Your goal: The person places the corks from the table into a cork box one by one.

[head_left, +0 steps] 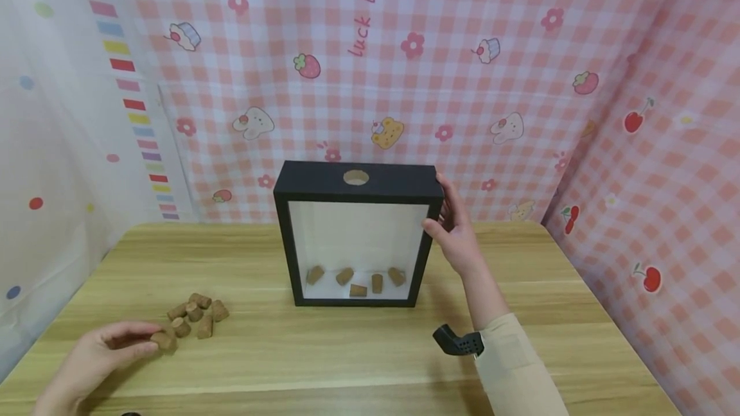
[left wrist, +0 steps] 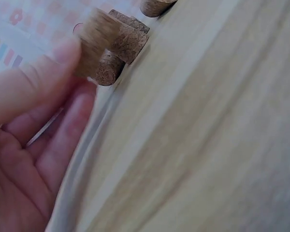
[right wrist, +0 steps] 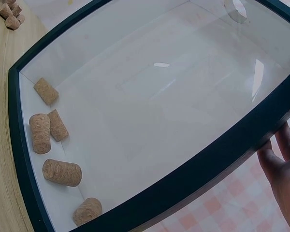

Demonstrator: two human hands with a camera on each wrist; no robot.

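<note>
My left hand (head_left: pixel 104 358) pinches a cork (head_left: pixel 164 340) between thumb and fingers, at the near left side of a loose pile of corks (head_left: pixel 193 311). In the left wrist view the pinched cork (left wrist: pixel 97 42) looks blurred, close against other corks (left wrist: pixel 128 42). A black-framed box (head_left: pixel 355 303) with a clear front and a round hole in its top stands upright. Several corks (head_left: pixel 377 284) lie on its floor inside. My right hand (head_left: pixel 459 236) grips the box's upper right side, thumb on the front edge; the right wrist view shows its fingers (right wrist: pixel 280 154) against the frame (right wrist: pixel 222 159).
The wooden table (head_left: pixel 324 364) carries the box near its middle and the cork pile at the left. Behind it hangs a pink checked curtain (head_left: pixel 358 101), with a white dotted cloth (head_left: pixel 63 146) on the left. A black device (head_left: pixel 459 341) is on my right wrist.
</note>
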